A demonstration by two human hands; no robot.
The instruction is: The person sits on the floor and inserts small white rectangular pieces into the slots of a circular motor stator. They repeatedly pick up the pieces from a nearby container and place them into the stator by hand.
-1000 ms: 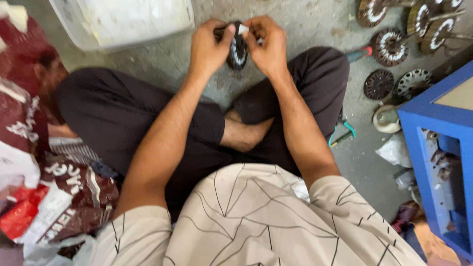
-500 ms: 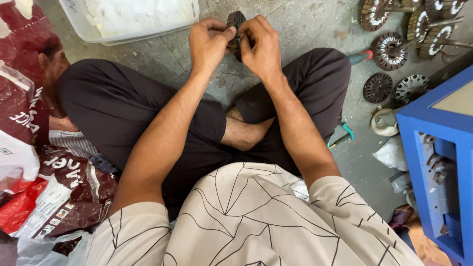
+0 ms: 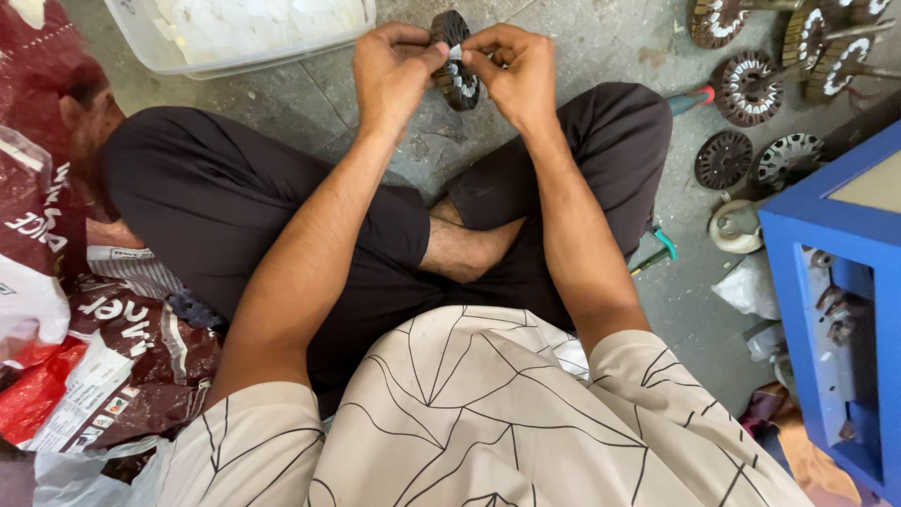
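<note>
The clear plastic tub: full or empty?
Partly full: the clear plastic tub holds white pieces spread across its bottom, and no lid covers them.

I watch both hands draw closer since a second ago: left hand (image 3: 394,70) and right hand (image 3: 514,73) now pinch together over the dark slotted rotor core (image 3: 457,64), turned edge-on.

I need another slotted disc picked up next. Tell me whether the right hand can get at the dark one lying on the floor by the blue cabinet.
Probably yes, once freed: the right hand is pinching the round slotted part together with the left hand. The dark disc lies uncovered beyond the right knee.
</note>
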